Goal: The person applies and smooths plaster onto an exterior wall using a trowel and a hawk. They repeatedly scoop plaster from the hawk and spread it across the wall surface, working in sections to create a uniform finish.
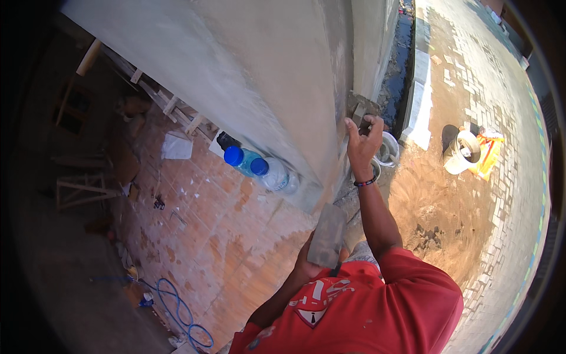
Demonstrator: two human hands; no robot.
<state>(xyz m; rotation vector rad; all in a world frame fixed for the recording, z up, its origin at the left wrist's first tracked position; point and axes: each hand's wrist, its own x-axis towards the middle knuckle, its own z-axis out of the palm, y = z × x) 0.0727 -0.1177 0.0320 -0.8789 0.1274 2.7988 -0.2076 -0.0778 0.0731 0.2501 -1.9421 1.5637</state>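
Observation:
My left hand (306,262) holds a grey rectangular board (327,233) low in front of my red-shirted body. My right hand (364,143), arm stretched forward, grips a mortar-coated trowel (367,107) against the corner of a smooth grey plastered wall (277,65). Just right of that hand sits a white bucket (388,152), partly hidden by it. At the wall's foot, left of both hands, stand a blue-capped bluish bottle (243,164) and a blue-capped clear bottle (270,180), beside a dark object (226,138).
A tiled floor (230,253) with a blue hose (184,312), loose timber (171,106) and a wooden frame (82,192) lie left. Right are a narrow water channel (401,53), dirt ground (427,194), a pale bucket (457,160) beside an orange bag (490,147), and paving (480,82).

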